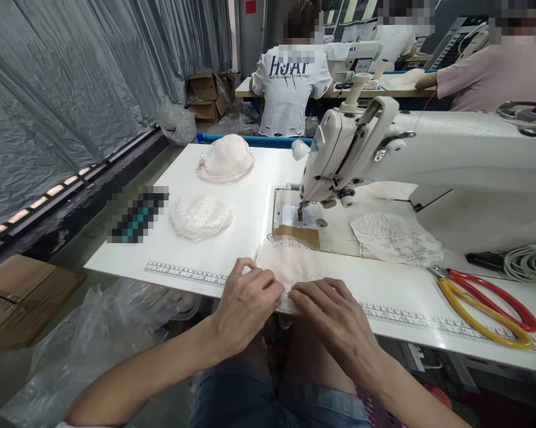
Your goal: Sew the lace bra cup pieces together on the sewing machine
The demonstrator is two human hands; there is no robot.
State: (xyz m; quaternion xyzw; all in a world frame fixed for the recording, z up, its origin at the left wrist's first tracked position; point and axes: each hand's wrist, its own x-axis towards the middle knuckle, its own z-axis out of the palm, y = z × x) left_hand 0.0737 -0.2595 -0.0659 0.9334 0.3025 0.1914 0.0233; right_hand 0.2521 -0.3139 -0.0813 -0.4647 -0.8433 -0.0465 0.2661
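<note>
A pale pink lace piece lies at the table's front edge, just before the sewing machine's needle plate. My left hand pinches its near left side, fingers bent. My right hand has its fingers closed on the near right side of the same piece. Both hands almost meet at the edge, and the fingertips are partly hidden. Beyond them stands the white sewing machine, its presser foot apart from the lace. A white lace piece and a pink cup-shaped piece rest to the left.
Another lace piece lies under the machine arm. Red and yellow-handled scissors and a coiled cable are at right. A printed ruler runs along the front edge. Cardboard box and plastic bags sit left below. Co-workers sit ahead.
</note>
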